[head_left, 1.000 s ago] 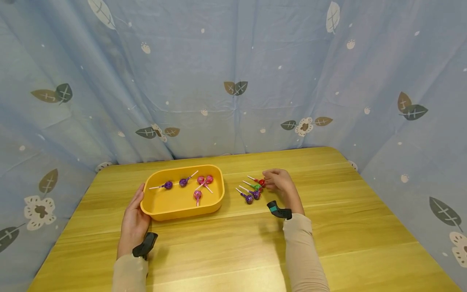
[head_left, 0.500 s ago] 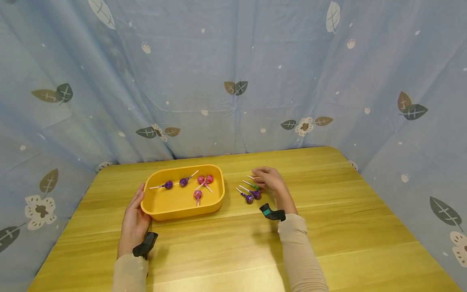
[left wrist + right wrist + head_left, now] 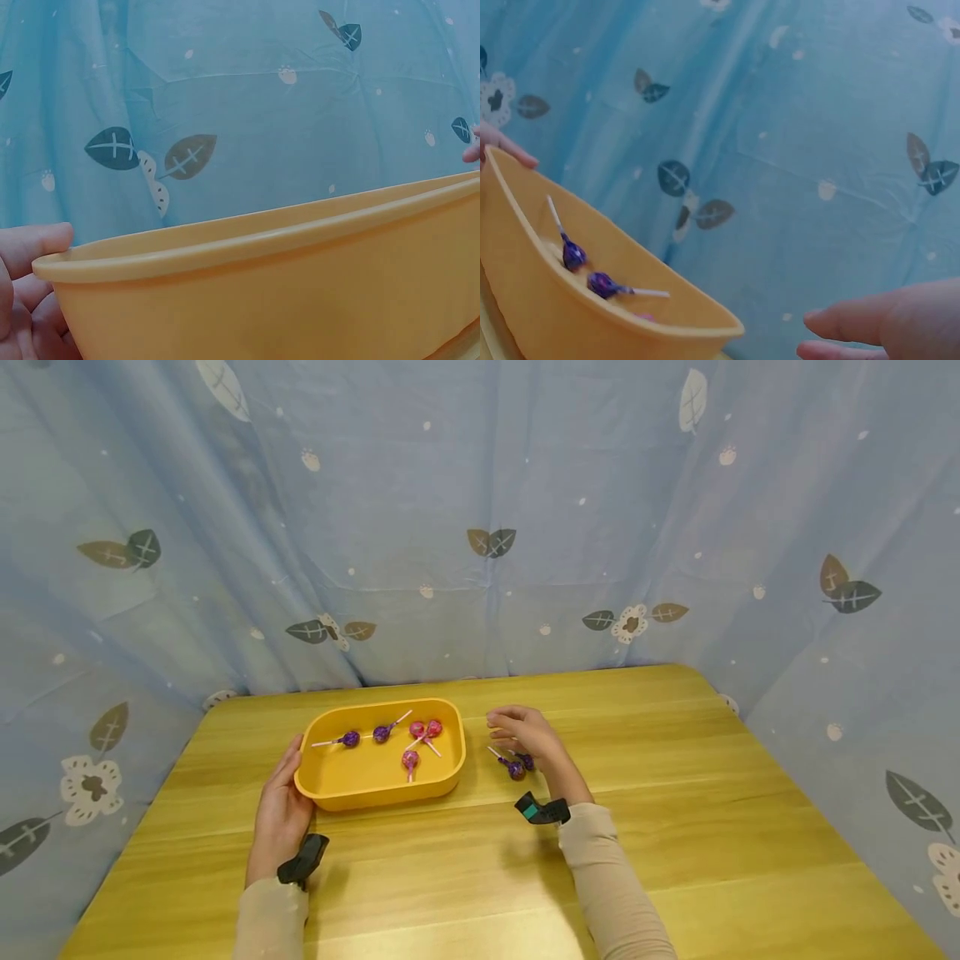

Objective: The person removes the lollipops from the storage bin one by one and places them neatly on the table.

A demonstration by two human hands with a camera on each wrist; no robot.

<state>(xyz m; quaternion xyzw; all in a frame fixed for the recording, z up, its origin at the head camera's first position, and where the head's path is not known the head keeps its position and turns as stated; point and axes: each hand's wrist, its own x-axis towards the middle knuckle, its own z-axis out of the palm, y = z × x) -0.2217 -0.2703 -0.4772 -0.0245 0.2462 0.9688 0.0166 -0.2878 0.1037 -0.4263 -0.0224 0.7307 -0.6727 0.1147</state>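
A yellow plastic tray stands left of the middle of the table. My left hand grips its left end, one finger over the rim in the left wrist view. Inside lie purple lollipops and pink lollipops. My right hand hovers right of the tray, over a small group of lollipops. Two purple lollipops show beside and below it; the hand hides that spot's far side. In the right wrist view, two slightly spread fingers show with nothing between them.
The wooden table reaches to a blue patterned curtain behind and at both sides. A black wrist camera sits on the right wrist, another black camera on the left.
My right hand has moved left over the loose lollipops, and the red and green ones seen earlier are out of sight. The left hand and tray stay in place; the head view shifts slightly.
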